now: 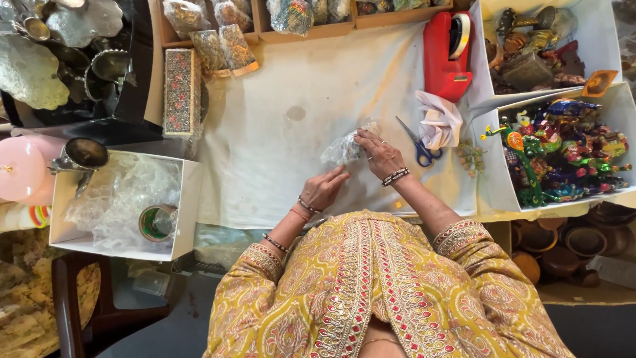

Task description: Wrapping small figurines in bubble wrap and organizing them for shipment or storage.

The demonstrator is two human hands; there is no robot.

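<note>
The right hand (381,156) presses its fingers on a small clear plastic bundle (343,149) in a closed grip, near the middle of the bench (278,132) with its white cloth. The left hand (322,190) lies open and flat on the cloth just beside the bundle, holding nothing. Blue scissors (417,144) lie near the right hand, with a red tape holder (445,59) at the far edge.
</note>
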